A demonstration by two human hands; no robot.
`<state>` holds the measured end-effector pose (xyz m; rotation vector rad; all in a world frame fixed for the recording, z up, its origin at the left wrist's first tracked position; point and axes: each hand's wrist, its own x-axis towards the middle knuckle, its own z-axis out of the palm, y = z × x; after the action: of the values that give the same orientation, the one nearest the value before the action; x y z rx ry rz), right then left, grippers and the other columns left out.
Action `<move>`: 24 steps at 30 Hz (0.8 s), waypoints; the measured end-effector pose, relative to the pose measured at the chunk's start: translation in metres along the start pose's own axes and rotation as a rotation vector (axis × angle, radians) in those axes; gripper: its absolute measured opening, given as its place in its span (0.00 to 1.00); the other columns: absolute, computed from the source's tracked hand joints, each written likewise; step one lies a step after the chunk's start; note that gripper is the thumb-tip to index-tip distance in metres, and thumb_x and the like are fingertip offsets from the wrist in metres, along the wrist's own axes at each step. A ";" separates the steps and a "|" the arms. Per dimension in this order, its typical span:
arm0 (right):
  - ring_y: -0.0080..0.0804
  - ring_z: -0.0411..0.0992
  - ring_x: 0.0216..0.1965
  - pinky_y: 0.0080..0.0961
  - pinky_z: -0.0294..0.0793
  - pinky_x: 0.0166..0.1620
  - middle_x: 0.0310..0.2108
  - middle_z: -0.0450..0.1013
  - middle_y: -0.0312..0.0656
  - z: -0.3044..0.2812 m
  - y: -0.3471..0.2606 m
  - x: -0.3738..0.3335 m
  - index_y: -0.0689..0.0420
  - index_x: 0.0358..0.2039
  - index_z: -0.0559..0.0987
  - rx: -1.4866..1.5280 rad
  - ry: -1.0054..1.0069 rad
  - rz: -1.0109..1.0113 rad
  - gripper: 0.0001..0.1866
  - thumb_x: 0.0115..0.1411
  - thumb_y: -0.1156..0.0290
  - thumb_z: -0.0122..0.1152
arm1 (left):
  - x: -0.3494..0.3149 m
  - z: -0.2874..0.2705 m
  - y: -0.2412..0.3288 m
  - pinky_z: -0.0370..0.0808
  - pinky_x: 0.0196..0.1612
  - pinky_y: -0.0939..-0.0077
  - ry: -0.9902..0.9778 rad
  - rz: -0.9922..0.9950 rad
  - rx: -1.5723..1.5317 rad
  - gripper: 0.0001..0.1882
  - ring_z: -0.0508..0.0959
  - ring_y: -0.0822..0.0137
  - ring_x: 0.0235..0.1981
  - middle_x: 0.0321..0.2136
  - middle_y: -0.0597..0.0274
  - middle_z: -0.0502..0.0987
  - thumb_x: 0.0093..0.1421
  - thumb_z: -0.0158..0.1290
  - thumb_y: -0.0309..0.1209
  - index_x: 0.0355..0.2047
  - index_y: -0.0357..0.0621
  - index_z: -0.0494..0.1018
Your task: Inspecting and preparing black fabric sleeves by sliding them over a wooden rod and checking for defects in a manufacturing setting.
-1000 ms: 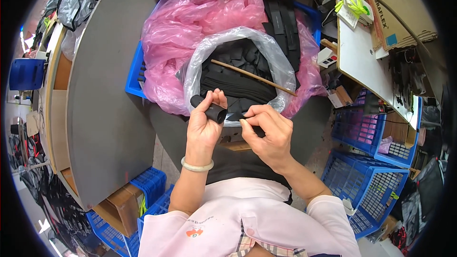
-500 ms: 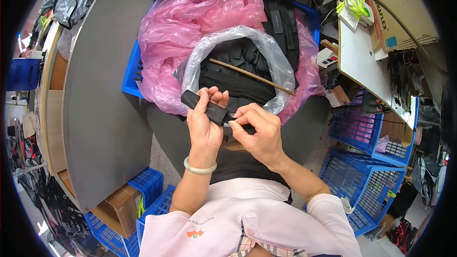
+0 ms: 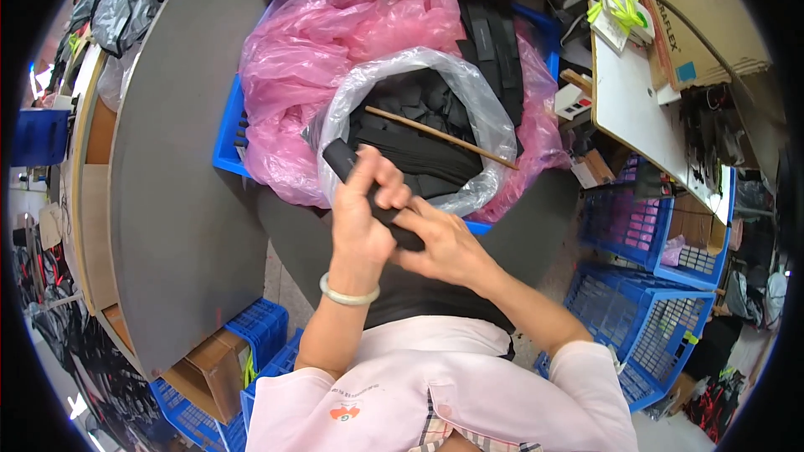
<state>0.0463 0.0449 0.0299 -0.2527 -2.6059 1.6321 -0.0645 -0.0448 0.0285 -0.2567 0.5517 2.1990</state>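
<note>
A flat black fabric strip (image 3: 338,157), folded or tube-like, slants between my two hands over my lap. My left hand (image 3: 356,213) is wrapped round its middle, the thumb lying along it and the upper end sticking out past the fingers. Against the lower end, my right hand (image 3: 448,243) is closed with its fingers pressed on the strip; motion blurs both hands a little. Just beyond them, a clear plastic bag (image 3: 337,113) with a rolled rim holds black fabric pieces (image 3: 423,100), some stacked in a bundle. Across its mouth rests a thin wooden stick (image 3: 440,136).
Pink plastic (image 3: 293,75) lines a blue crate (image 3: 226,130) around the clear bag, with long black strips (image 3: 494,42) at its right. A grey tabletop (image 3: 184,184) curves along my left. Blue crates (image 3: 645,326) and a white board (image 3: 628,109) stand at right.
My right hand has gone from a fingertip pinch at the strip's end to a fuller grip, slightly lower. The strip has tilted steeper, and my left fingers have curled further round it.
</note>
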 end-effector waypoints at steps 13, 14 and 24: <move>0.53 0.72 0.30 0.38 0.74 0.31 0.39 0.69 0.50 0.017 0.012 0.006 0.56 0.46 0.74 -0.060 0.120 -0.060 0.26 0.43 0.69 0.66 | 0.002 0.004 -0.007 0.64 0.23 0.80 0.131 0.061 0.207 0.07 0.60 0.77 0.14 0.14 0.71 0.60 0.58 0.54 0.27 0.27 0.48 0.66; 0.55 0.72 0.29 0.40 0.73 0.30 0.40 0.69 0.51 0.017 0.018 0.012 0.55 0.46 0.73 -0.074 0.082 -0.104 0.26 0.44 0.66 0.66 | 0.001 -0.002 -0.008 0.65 0.22 0.80 0.131 0.057 0.142 0.07 0.60 0.77 0.14 0.14 0.71 0.60 0.58 0.54 0.26 0.28 0.48 0.66; 0.46 0.73 0.25 0.37 0.73 0.25 0.36 0.68 0.48 0.020 0.018 -0.010 0.46 0.49 0.71 -0.140 0.102 -0.150 0.28 0.44 0.69 0.66 | -0.012 0.014 -0.005 0.64 0.17 0.81 0.061 0.124 0.488 0.06 0.63 0.76 0.12 0.13 0.67 0.64 0.56 0.53 0.24 0.25 0.40 0.66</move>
<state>0.0554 0.0330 0.0057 -0.1393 -2.5951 1.3565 -0.0529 -0.0443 0.0438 -0.0288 1.1385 2.0998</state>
